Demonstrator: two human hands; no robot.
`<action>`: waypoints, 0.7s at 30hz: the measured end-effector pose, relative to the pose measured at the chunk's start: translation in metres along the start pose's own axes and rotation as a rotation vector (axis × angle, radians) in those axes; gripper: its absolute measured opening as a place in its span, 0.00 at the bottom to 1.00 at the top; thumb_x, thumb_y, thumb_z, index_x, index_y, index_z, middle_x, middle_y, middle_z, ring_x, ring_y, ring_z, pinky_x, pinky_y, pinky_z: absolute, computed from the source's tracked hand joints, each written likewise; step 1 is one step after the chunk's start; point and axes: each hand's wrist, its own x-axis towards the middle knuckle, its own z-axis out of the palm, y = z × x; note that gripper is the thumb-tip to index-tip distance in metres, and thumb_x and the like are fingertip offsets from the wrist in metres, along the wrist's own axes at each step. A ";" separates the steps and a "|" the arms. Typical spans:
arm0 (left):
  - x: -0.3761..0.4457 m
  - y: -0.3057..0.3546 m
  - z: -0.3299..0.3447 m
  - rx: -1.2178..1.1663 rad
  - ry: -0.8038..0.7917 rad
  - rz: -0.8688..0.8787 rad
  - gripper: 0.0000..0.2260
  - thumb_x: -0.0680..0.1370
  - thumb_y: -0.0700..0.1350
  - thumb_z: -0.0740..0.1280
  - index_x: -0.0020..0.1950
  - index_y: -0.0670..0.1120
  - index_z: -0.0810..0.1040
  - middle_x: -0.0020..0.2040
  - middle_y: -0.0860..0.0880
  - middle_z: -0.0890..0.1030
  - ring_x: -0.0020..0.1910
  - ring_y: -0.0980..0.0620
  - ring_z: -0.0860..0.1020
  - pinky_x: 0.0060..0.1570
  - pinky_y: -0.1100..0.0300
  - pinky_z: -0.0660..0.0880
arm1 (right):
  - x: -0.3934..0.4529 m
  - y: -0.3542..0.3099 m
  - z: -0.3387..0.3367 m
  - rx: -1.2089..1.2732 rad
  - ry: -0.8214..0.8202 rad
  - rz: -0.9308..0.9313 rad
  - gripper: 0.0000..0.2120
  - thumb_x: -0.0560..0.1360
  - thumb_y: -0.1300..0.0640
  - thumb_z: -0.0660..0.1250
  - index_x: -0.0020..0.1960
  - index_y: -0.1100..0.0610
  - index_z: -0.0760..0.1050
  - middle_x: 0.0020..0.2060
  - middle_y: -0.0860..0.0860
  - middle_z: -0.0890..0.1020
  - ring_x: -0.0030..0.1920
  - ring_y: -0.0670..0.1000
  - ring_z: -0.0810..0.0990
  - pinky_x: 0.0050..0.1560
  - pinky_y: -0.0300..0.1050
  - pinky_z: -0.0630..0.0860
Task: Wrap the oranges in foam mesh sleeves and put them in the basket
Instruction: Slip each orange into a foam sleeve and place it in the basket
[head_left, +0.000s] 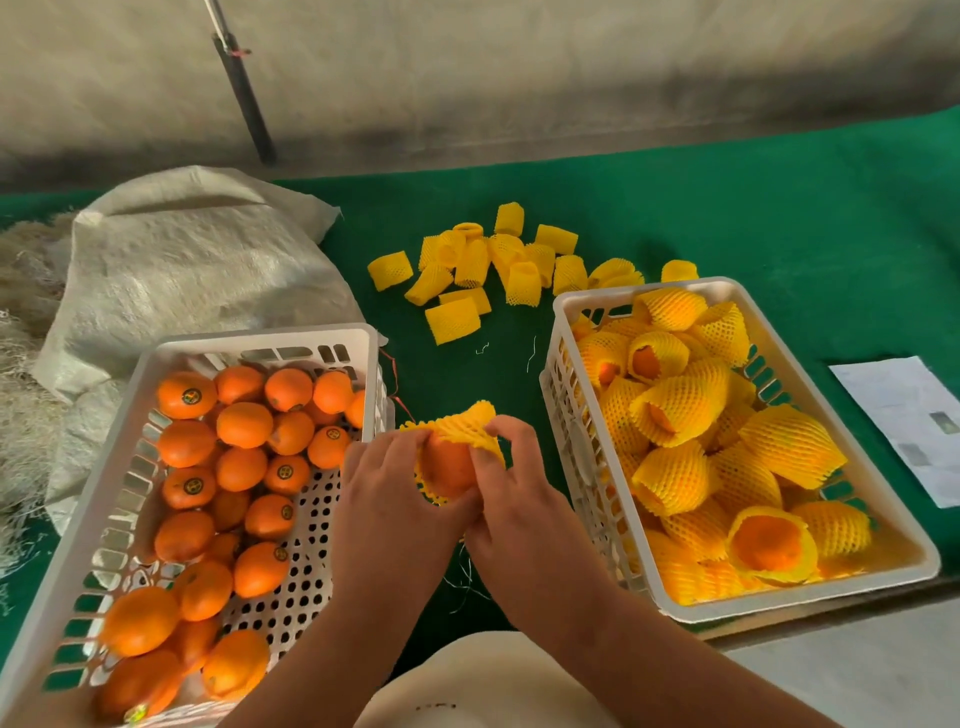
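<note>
Green cloth (675, 218) covers the table and leaves an open strip between the two white plastic baskets, and both hands work over that strip near the table's front edge. The left hand (387, 499) and right hand (511, 483) together grip one orange (448, 470), fingers curled round it and pinching a yellow foam mesh sleeve (467, 423) that is stretched over its far half, the ragged near rim of the sleeve partway down the fruit. Just left of the hands stands the left basket (270, 340), slotted along its walls and punched with round holes in its floor, holding roughly two dozen bare oranges (244, 423), smooth and glossy, several with a small dark sticker. Just right stands the right basket (639, 288), filled with wrapped oranges (680, 402) in puffed, netted yellow sleeves; I cannot count them exactly, as they lie piled. Beyond the hands, toward the far edge, about sixteen empty sleeves (519, 260) lie loose on the cloth as short flattened tubes, some touching the right basket's far rim. A coarse woven sack (182, 260) slumps behind the left basket, and one sheet of paper (904, 415) lies flat right of the right basket, near the table's edge. A dark pole (244, 93) leans beyond the table.
</note>
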 end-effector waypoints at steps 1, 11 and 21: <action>-0.002 -0.001 0.001 -0.005 0.042 0.021 0.30 0.69 0.66 0.72 0.65 0.51 0.76 0.59 0.54 0.78 0.60 0.54 0.71 0.56 0.58 0.68 | -0.002 -0.002 -0.003 -0.008 0.011 -0.019 0.22 0.81 0.53 0.70 0.71 0.49 0.66 0.75 0.50 0.61 0.40 0.42 0.76 0.48 0.26 0.75; -0.005 -0.013 -0.020 -0.318 0.149 0.147 0.32 0.66 0.61 0.74 0.65 0.51 0.72 0.67 0.51 0.72 0.64 0.49 0.75 0.48 0.50 0.83 | -0.005 -0.007 -0.033 0.375 0.204 -0.034 0.32 0.72 0.44 0.76 0.71 0.46 0.69 0.71 0.39 0.68 0.70 0.47 0.72 0.57 0.36 0.77; -0.012 0.008 -0.008 -0.121 0.017 0.183 0.32 0.74 0.66 0.69 0.71 0.50 0.69 0.70 0.54 0.68 0.64 0.66 0.64 0.51 0.73 0.67 | 0.023 -0.002 -0.020 0.232 0.096 0.221 0.50 0.65 0.21 0.67 0.78 0.31 0.47 0.61 0.21 0.60 0.65 0.20 0.55 0.51 0.25 0.57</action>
